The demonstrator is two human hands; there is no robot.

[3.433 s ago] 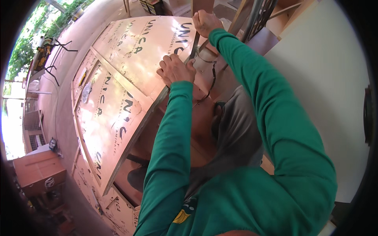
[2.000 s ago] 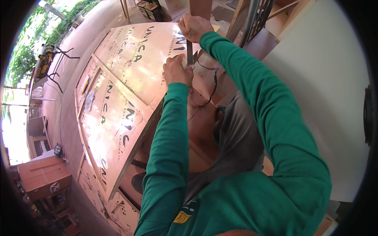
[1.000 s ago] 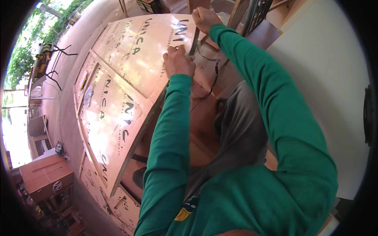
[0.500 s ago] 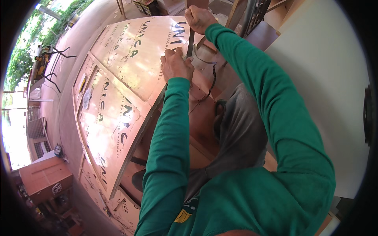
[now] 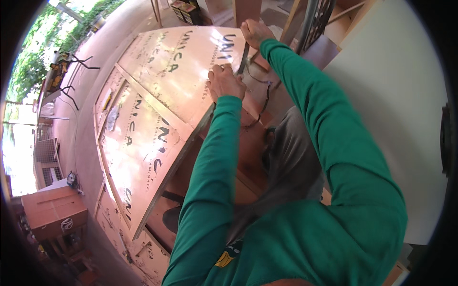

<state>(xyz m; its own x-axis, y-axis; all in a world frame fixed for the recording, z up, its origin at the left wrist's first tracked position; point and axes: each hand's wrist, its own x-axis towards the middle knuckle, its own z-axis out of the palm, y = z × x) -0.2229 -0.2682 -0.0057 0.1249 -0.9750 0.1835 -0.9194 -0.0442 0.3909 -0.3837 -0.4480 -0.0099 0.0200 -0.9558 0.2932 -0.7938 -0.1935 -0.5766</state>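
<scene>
A large laminate-faced panel (image 5: 191, 97) with dark printing lies in front of me, its long edge running toward my knees. Over that edge near the far end, my left hand (image 5: 226, 82) is closed, fingers bent on the top face and thumb at the side. Farther off, by the panel's far corner, my right hand (image 5: 256, 33) is closed in a fist around the upper end of a dark narrow strip (image 5: 244, 58). The strip runs along the panel's edge between my hands. What lies inside the right fist is mostly hidden.
Wooden strips (image 5: 150, 97) cross the panel, with a yellow-handled tool (image 5: 107, 101) lying on it. A brown box (image 5: 55, 209) stands at the left. A large pale board (image 5: 396, 109) rises along my right. A dark strap or cable (image 5: 265, 102) hangs near my leg.
The whole view has shifted, so the panel and both hands appear lower and farther right. The dark strip now sits closer against the panel's edge. Both hands stay closed.
</scene>
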